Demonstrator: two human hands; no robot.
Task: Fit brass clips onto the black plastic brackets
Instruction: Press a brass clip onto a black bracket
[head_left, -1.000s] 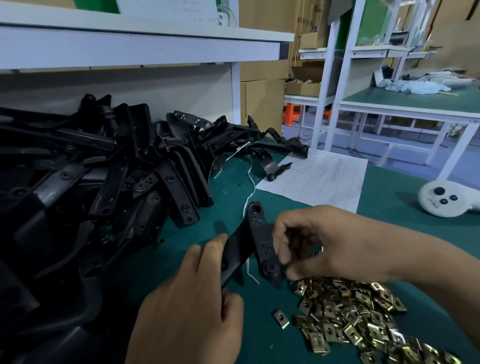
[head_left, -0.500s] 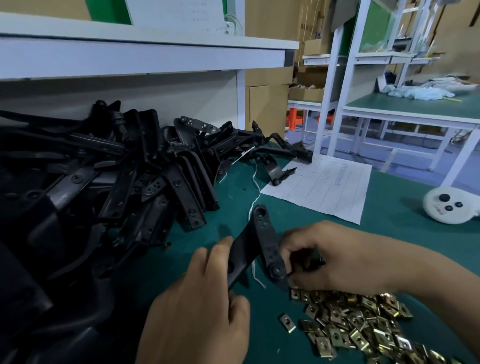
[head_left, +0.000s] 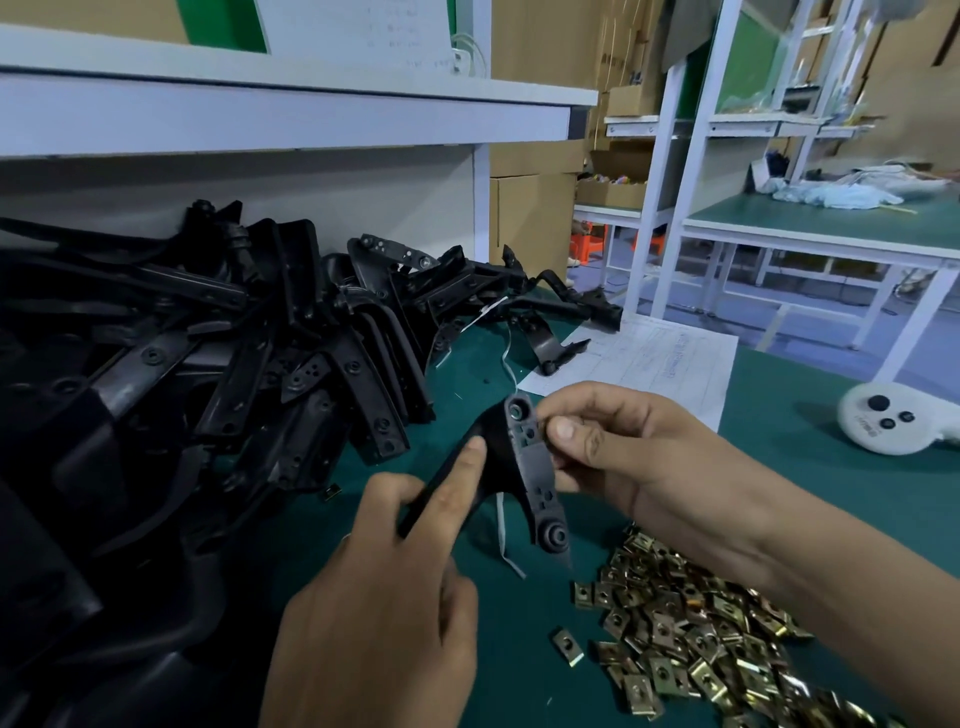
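Both grips, left hand (head_left: 384, 587) and right hand (head_left: 639, 462), hold one black bracket (head_left: 530, 467) between them.

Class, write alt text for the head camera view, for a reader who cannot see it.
Two hands hold a black bracket above a green table: the left hand grips its arm, and the right hand pinches its upper end. A pile of brass clips lies lower right, a heap of black brackets on the left.

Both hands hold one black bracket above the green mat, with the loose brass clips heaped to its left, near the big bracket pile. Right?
Not quite. The head view shows the brass clips heaped to the right of the bracket, under the right hand; the bracket pile is left. The left hand also holds it.
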